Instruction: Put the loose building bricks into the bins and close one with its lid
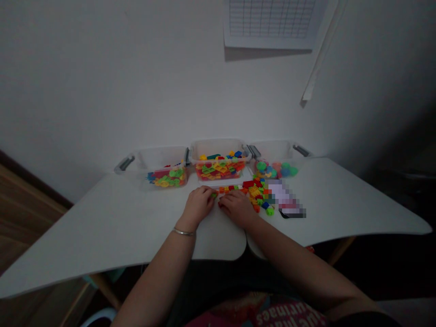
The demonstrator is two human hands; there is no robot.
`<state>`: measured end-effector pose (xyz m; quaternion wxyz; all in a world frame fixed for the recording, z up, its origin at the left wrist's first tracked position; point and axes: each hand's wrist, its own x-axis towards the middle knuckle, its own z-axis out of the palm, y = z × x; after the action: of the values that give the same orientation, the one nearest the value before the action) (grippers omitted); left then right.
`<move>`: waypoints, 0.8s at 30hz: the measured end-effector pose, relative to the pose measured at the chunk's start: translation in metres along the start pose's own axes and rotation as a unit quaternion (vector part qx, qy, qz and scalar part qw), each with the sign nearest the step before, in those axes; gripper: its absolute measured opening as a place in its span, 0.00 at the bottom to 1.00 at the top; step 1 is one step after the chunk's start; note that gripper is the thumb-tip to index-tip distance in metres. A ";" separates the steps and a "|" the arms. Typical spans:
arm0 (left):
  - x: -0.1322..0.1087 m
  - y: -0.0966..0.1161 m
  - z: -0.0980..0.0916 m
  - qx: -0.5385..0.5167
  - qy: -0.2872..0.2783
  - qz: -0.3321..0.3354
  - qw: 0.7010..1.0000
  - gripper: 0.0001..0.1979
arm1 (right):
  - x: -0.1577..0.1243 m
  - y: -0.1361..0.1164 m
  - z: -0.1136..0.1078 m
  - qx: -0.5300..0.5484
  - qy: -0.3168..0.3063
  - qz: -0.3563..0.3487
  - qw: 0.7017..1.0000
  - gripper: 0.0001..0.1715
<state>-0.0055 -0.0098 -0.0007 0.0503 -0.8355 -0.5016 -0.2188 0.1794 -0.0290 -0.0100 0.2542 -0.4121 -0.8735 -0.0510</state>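
Note:
My left hand (pixel 200 203), with a bracelet at the wrist, rests low over the white table, its fingers closed on a small green building brick (pixel 214 195). My right hand (pixel 237 207) is just to the right of it, fingers bent together around a small red building brick (pixel 220 204) that is mostly hidden. Beyond the fingertips runs a short row of orange, red, yellow and green bricks (pixel 227 189). A loose pile of mixed bricks (pixel 257 193) lies beside my right hand.
Three clear plastic bins stand along the wall: a left bin (pixel 160 156), a middle bin (pixel 220 159) and a right bin (pixel 274 150), all holding colourful pieces. A phone (pixel 286 200), its screen blurred, lies right of the pile. The table's front edge (pixel 218 259) curves inward near my body.

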 end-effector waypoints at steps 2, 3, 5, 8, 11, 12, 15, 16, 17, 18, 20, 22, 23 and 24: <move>0.000 0.000 0.000 0.004 0.000 -0.009 1.000 0.12 | 0.001 -0.001 -0.001 0.000 -0.007 0.008 1.000 0.04; 0.000 0.000 0.001 0.003 -0.002 -0.012 1.000 0.11 | 0.001 -0.001 -0.001 0.001 -0.009 0.013 1.000 0.03; -0.001 0.000 0.001 -0.004 -0.004 -0.015 1.000 0.11 | 0.001 -0.001 -0.001 0.003 -0.006 0.018 1.000 0.02; -0.001 -0.001 0.002 -0.021 0.001 -0.014 1.000 0.11 | 0.001 0.000 -0.001 0.018 0.013 0.028 0.999 0.02; -0.001 -0.003 0.003 -0.026 0.008 -0.011 1.000 0.10 | 0.004 0.004 -0.007 0.053 0.054 0.062 0.995 0.02; -0.001 -0.003 0.003 -0.026 0.009 -0.010 1.000 0.10 | 0.006 0.007 -0.011 0.069 0.076 0.075 0.992 0.02; -0.002 -0.005 0.004 -0.029 0.008 -0.008 1.000 0.11 | 0.018 0.020 -0.028 0.115 0.163 0.108 0.974 0.04; -0.002 -0.005 0.005 -0.032 0.006 -0.008 0.999 0.11 | 0.024 0.026 -0.034 0.124 0.200 0.119 0.964 0.04; -0.002 -0.006 0.005 -0.034 0.004 -0.007 0.999 0.11 | 0.031 0.033 -0.041 0.132 0.229 0.120 0.957 0.04; -0.002 -0.006 0.005 -0.037 0.002 -0.007 0.999 0.11 | 0.037 0.040 -0.047 0.136 0.244 0.116 0.953 0.05; -0.003 -0.006 0.004 -0.041 -0.003 -0.010 0.999 0.11 | 0.051 0.053 -0.058 0.137 0.270 0.134 0.944 0.06; -0.003 -0.006 0.003 -0.043 -0.006 -0.013 0.999 0.11 | 0.065 0.063 -0.066 0.136 0.284 0.146 0.938 0.06; -0.003 -0.006 0.002 -0.043 -0.008 -0.012 0.999 0.11 | 0.070 0.067 -0.068 0.134 0.286 0.152 0.937 0.06; -0.003 -0.006 0.002 -0.042 -0.010 -0.009 0.999 0.11 | 0.075 0.070 -0.069 0.130 0.286 0.157 0.936 0.07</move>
<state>-0.0107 -0.0087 -0.0044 0.0080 -0.8346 -0.4997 -0.2319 0.2193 0.0485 0.0776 0.5492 -0.4753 -0.6872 -0.0123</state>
